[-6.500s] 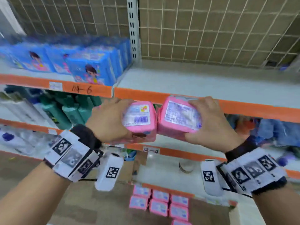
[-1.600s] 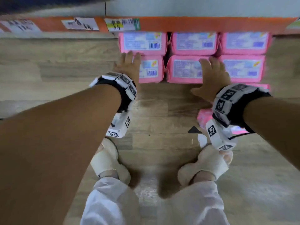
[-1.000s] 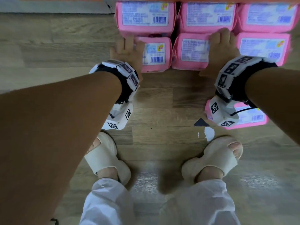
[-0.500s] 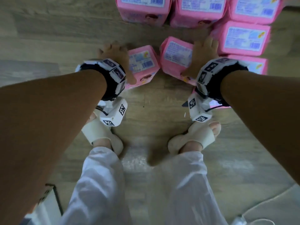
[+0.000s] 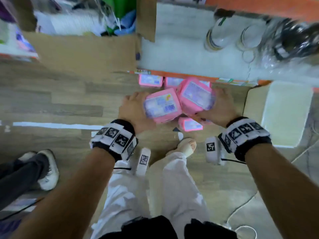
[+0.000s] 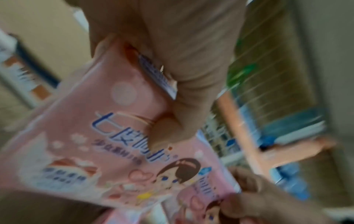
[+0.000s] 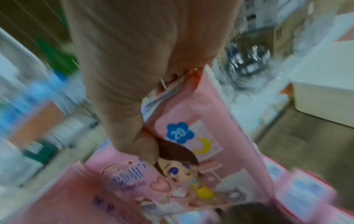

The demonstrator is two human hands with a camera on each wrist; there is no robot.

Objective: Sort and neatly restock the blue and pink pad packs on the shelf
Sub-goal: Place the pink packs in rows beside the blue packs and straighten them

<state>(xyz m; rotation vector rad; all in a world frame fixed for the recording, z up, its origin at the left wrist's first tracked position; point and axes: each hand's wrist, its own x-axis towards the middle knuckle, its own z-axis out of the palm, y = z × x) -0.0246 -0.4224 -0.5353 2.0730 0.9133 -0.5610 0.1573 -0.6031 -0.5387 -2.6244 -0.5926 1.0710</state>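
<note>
Your left hand (image 5: 133, 112) gripping a pink pack (image 5: 161, 106), barcode label up, your right hand (image 5: 219, 107) gripping another (image 5: 196, 95), "20" badge (image 7: 179, 133) readable, brand lettering blurred.

Two held pad packs (image 5: 161, 105) (image 5: 196, 95) pink, label panels white-blue with a dark barcode; fronts printed with a brown-haired cartoon girl (image 7: 179, 165), yellow moon, blue lettering; wristbands (image 5: 114, 138) black with white-black square markers; shelf edge (image 5: 195, 77) orange; floor (image 5: 51, 94) wood-grain brown-grey; trousers (image 5: 131, 195) white.
</note>
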